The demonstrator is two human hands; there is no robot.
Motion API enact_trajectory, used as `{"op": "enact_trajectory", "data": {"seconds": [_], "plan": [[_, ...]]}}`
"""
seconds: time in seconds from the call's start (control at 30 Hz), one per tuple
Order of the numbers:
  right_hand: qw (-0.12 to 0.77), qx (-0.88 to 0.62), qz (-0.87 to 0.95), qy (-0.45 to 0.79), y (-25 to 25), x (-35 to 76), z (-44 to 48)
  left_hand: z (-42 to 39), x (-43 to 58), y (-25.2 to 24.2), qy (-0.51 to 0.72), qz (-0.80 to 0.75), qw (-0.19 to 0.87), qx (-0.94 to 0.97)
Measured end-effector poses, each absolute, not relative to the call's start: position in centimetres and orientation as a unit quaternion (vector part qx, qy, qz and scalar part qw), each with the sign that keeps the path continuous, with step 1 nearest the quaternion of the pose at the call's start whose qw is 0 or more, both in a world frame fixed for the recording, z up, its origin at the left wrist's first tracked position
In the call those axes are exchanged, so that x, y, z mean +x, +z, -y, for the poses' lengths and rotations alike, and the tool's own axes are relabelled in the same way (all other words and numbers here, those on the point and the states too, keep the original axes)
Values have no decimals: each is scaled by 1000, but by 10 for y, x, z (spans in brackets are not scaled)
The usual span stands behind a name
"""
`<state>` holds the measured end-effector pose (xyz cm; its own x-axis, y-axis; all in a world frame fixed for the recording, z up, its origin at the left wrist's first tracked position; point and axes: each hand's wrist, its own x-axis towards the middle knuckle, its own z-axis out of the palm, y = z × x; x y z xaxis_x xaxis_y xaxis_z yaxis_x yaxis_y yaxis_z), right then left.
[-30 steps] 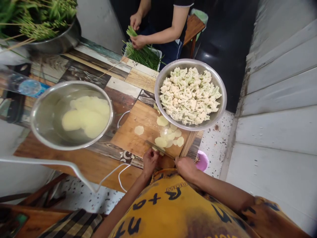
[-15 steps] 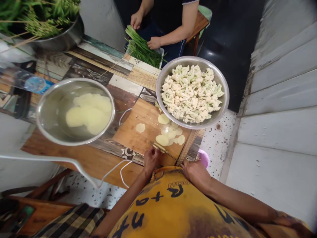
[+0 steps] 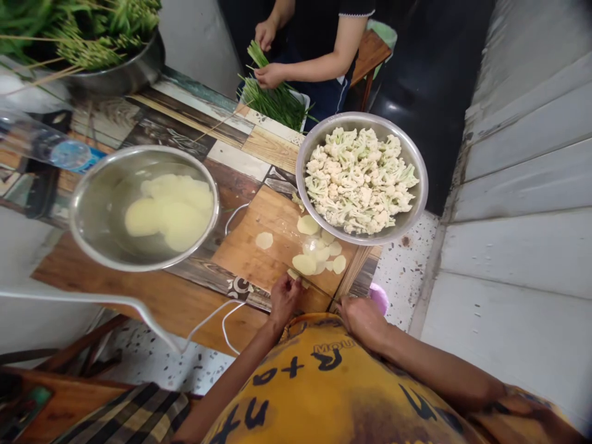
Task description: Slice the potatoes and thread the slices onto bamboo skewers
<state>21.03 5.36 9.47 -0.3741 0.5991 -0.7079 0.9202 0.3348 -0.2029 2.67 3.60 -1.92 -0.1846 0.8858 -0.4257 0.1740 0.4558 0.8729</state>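
My left hand (image 3: 283, 301) is closed at the near edge of the wooden cutting board (image 3: 240, 237), its fingertips pressing a pale piece of potato (image 3: 293, 275). In my right hand (image 3: 362, 317) is the handle of a knife (image 3: 321, 290); its thin blade points left across the board, beside the left fingertips. Several round potato slices (image 3: 304, 265) lie in an overlapping group just beyond the blade. One single slice (image 3: 264, 240) sits apart on the left of the board. Much of the held potato is hidden by my fingers.
A metal bowl (image 3: 74, 206) of peeled potatoes in water stands left. Another bowl (image 3: 422, 185) of cauliflower florets overlaps the board's far right corner. Across the table, a person's hands (image 3: 272, 75) hold green stalks. A plastic bottle (image 3: 69, 154) and a white cable (image 3: 139, 302) are at left.
The knife blade has dropped lower beside my left fingertips. Across the table, the other person's hands have lifted a bunch of green stalks. The whole view has shifted slightly.
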Motion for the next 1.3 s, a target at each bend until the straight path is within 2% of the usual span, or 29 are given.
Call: {"op": "enact_trajectory", "data": {"seconds": [0.3, 0.47, 0.77, 1.1, 1.3], "plan": [[247, 506, -771, -298, 67, 181, -69, -35, 26, -20, 347, -683, 510, 391], [224, 514, -776, -288, 89, 191, -69, -37, 27, -17, 368, -666, 527, 377], [243, 507, -778, -280, 120, 208, -67, -34, 27, -25, 378, -659, 522, 386], [254, 500, -772, -299, 111, 204, -73, -37, 27, -18, 365, -664, 526, 385], [251, 503, -766, -311, 90, 185, -77, -38, 27, -21, 362, -672, 523, 381]]}}
